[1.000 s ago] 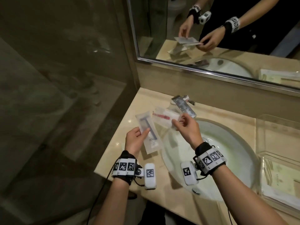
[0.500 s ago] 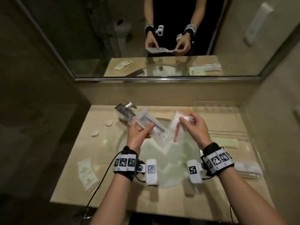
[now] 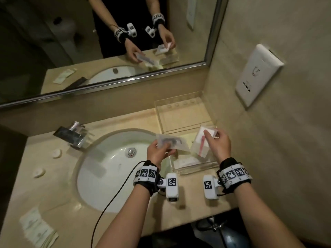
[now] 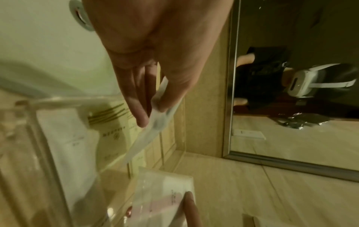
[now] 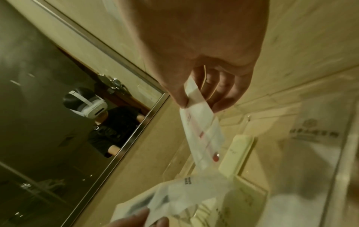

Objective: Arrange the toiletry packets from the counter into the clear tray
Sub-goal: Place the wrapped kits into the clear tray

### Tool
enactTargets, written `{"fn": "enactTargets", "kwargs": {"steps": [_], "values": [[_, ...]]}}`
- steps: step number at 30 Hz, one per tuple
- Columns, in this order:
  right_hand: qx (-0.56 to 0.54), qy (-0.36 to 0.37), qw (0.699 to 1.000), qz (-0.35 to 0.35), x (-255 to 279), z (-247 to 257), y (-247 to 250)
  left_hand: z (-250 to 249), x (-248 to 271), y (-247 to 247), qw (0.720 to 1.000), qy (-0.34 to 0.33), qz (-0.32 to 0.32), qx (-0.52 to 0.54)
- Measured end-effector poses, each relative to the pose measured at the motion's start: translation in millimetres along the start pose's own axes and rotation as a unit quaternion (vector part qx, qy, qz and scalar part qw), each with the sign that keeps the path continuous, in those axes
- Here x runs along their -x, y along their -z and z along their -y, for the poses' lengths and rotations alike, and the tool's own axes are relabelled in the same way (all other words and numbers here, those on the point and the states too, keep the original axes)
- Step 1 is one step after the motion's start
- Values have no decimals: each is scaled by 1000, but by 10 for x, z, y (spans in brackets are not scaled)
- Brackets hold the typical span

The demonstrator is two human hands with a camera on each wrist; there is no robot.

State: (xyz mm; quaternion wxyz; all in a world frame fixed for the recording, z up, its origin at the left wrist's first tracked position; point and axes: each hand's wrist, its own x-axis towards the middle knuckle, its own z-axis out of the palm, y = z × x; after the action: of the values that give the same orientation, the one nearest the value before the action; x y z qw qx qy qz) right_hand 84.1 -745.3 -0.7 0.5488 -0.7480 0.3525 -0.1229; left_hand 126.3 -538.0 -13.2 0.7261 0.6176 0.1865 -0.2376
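My left hand (image 3: 158, 152) pinches a clear packet with a dark item inside (image 3: 172, 141), held flat above the tray's left edge; the same packet (image 4: 153, 124) shows edge-on between thumb and fingers. My right hand (image 3: 217, 143) pinches the top of a clear packet with a red item (image 3: 202, 143), which hangs down into the clear tray (image 3: 195, 168) at the right of the sink. In the right wrist view the red packet (image 5: 202, 135) dangles from my thumb and fingers. Several pale packets (image 4: 114, 132) lie in the tray.
A white sink basin (image 3: 111, 169) fills the counter's middle, with a chrome tap (image 3: 73, 134) behind it. Two small round soaps (image 3: 57, 153) and a stack of paper packets (image 3: 36, 228) lie on the left counter. A mirror and a wall socket (image 3: 258, 74) stand behind and right.
Both hands have carried their packets rightward from above the sink to the clear tray. The red packet now hangs down inside the tray.
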Motion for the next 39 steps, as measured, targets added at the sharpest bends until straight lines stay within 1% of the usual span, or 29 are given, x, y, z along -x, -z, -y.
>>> {"fn": "enactTargets", "kwargs": {"steps": [2, 6, 8, 9, 10, 12, 13, 15, 17, 20, 26, 31, 33, 36, 37, 39], "values": [[-3, -8, 1000, -14, -55, -61, 103, 91, -52, -161, 999, 23, 21, -14], [4, -17, 1000, -21, -130, -176, 228, 254, -167, -413, 997, 62, 38, -30], [19, -15, 999, -25, -169, -225, 261, 311, -213, -507, 994, 77, 41, -63], [26, -13, 999, -25, -187, -244, 269, 327, -231, -540, 991, 78, 35, -99], [33, -13, 999, -25, -204, -263, 275, 346, -260, -564, 986, 69, 24, -148], [45, -7, 999, -24, -229, -291, 288, 385, -345, -581, 967, 34, -12, -251], [51, -2, 998, -23, -235, -299, 289, 388, -367, -579, 957, 19, -28, -289], [60, 6, 998, -22, -246, -307, 286, 386, -396, -576, 943, -3, -48, -330], [65, 8, 998, -23, -257, -320, 280, 346, -374, -575, 936, -11, -58, -347], [68, 2, 998, -18, -276, -349, 278, 370, -385, -577, 927, -6, -56, -371], [76, 0, 997, -15, -314, -381, 290, 443, -395, -696, 922, -2, -33, -385], [75, 9, 997, -18, -321, -392, 304, 461, -377, -757, 920, -33, -47, -387], [75, 21, 997, -25, -314, -384, 317, 465, -363, -775, 903, -80, -41, -420], [106, 69, 991, -39, -288, -344, 341, 500, -350, -789, 848, -158, -20, -505], [118, 93, 988, -40, -283, -329, 341, 517, -353, -795, 841, -168, -8, -515], [140, 129, 981, -38, -280, -303, 338, 540, -363, -806, 843, -170, 5, -510]]}}
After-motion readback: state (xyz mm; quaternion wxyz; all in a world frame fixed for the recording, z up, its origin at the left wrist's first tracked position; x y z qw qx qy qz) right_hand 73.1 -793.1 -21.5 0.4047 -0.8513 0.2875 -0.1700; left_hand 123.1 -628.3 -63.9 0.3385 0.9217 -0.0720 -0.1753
